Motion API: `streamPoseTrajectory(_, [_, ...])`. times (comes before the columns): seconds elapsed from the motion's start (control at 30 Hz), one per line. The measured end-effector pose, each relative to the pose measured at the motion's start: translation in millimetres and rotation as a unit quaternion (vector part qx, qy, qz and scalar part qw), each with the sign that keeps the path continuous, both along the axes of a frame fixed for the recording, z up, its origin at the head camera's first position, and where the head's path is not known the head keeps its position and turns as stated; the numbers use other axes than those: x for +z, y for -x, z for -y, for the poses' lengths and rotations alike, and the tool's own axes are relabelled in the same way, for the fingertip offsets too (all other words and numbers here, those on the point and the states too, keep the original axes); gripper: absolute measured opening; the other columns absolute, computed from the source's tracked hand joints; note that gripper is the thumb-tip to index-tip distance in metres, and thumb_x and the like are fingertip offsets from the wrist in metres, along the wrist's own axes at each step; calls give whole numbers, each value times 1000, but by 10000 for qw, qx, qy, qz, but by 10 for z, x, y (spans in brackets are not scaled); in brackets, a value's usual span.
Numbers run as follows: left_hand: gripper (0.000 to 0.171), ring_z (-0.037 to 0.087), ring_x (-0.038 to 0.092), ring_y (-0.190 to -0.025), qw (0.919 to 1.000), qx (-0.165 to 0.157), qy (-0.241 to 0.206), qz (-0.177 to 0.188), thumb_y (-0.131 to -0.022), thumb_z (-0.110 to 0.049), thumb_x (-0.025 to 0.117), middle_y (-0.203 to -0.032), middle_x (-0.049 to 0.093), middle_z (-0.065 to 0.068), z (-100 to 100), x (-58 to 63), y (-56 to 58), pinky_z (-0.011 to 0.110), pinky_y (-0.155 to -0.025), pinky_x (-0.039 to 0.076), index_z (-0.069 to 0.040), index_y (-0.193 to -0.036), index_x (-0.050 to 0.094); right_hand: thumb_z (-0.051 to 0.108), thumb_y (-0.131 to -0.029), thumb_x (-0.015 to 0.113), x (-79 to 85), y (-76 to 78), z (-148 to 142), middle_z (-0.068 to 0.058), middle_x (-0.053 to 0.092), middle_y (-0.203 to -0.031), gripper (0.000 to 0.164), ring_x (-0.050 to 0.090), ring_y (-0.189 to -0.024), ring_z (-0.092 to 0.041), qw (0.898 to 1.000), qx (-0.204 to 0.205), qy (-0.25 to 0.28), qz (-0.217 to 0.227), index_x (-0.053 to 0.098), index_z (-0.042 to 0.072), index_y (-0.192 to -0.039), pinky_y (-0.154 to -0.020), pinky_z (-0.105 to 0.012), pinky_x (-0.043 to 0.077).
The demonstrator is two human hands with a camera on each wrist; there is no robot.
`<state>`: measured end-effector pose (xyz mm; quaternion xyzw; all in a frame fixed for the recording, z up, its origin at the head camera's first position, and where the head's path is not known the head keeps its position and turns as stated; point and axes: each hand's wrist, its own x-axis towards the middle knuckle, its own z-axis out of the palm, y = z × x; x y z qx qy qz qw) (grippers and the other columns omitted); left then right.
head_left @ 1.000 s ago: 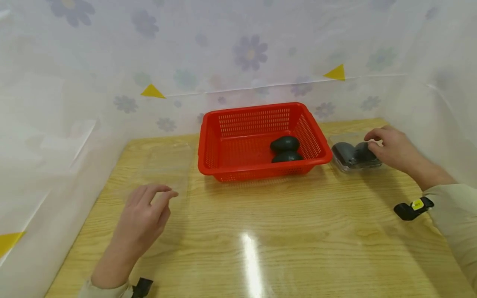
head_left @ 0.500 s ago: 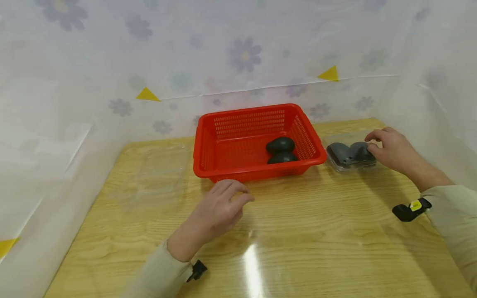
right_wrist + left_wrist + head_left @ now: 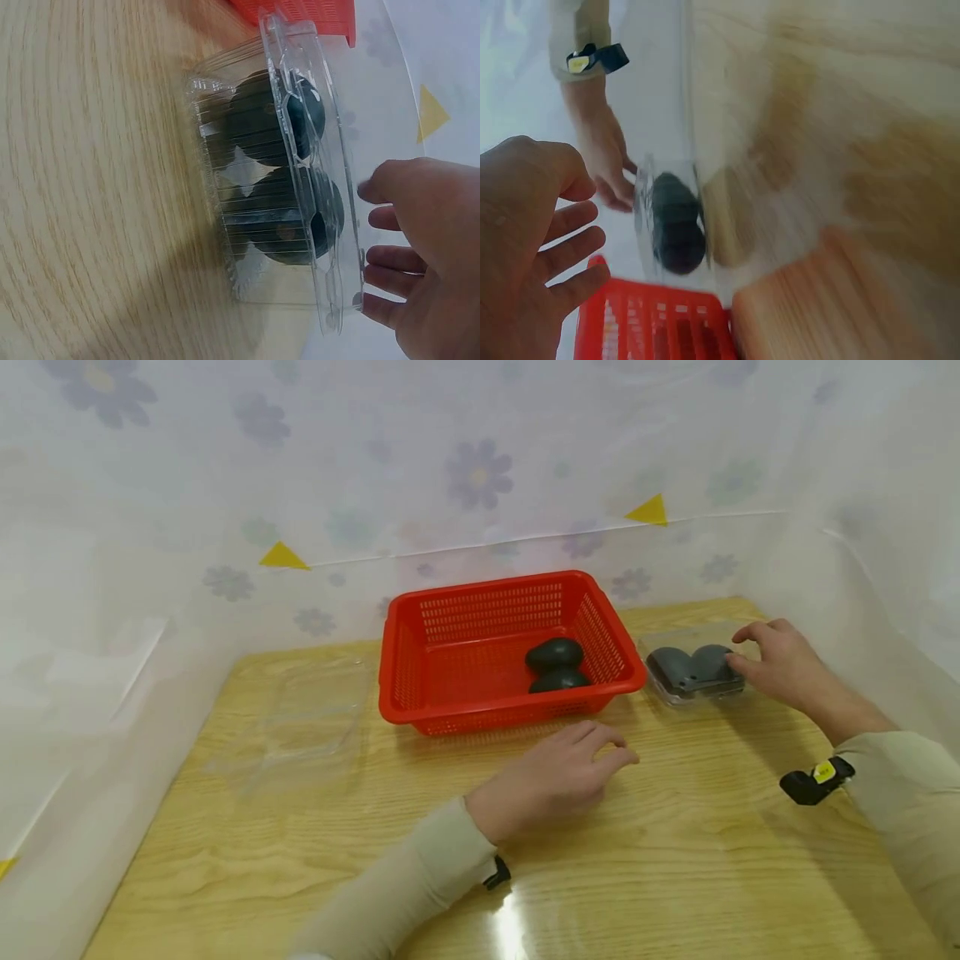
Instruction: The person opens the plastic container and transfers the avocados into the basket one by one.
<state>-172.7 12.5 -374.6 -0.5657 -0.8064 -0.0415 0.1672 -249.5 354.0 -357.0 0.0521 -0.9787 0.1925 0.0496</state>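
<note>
A clear plastic clamshell box (image 3: 225,217) with two dark avocados (image 3: 281,210) stands at the right of the table, its lid (image 3: 319,247) lying over them. My right hand (image 3: 783,668) is at the lid's top, fingers loosely bent, with the fingertips right at the plastic in the right wrist view. In front of the red basket, my left hand (image 3: 558,768) hovers over the table with relaxed fingers and holds nothing. Its palm (image 3: 514,232) and spread fingers face the box in the left wrist view.
The red plastic basket (image 3: 510,703) stands mid-table with two more dark avocados (image 3: 555,656) at its right side. Another clear plastic container (image 3: 315,710) lies at the left. A white flowered sheet (image 3: 420,468) walls the table's back and sides.
My left hand has swept right, from the clear container on the left to in front of the basket. My right hand has stayed at the box. The head view has shifted slightly right.
</note>
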Motion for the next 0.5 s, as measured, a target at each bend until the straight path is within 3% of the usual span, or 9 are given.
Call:
streamPoseTrajectory(0.23, [45,14,41,-121,9999,-86,-126,64,-91,-21,40,-133,42,2,-512,-20,103,21,-103,32,-15,-135,35,52,-86,46,-39,9,-4,-42,21,-127,72,26,-109,-53,9994,-194,104,254,35,-8,-125,-80,-63,31])
streamPoseTrajectory(0.37, [47,16,35,-127,9996,55,-126,-235,-91,-23,38,-137,37,4,-758,-14,189,23,-106,29,-13,-137,31,55,-85,45,-38,24,-16,-42,23,-127,79,28,-109,-53,9989,-224,89,412,31,-9,-128,-82,-63,31])
streamPoseTrajectory(0.5, [50,20,26,-134,9978,375,303,-450,-93,-26,33,-144,28,8,-996,20,275,26,-111,18,-11,-140,25,57,-84,45,-53,45,-43,-39,28,-127,84,31,-110,-52,9980,-251,145,554,26,-10,-133,-82,-62,33])
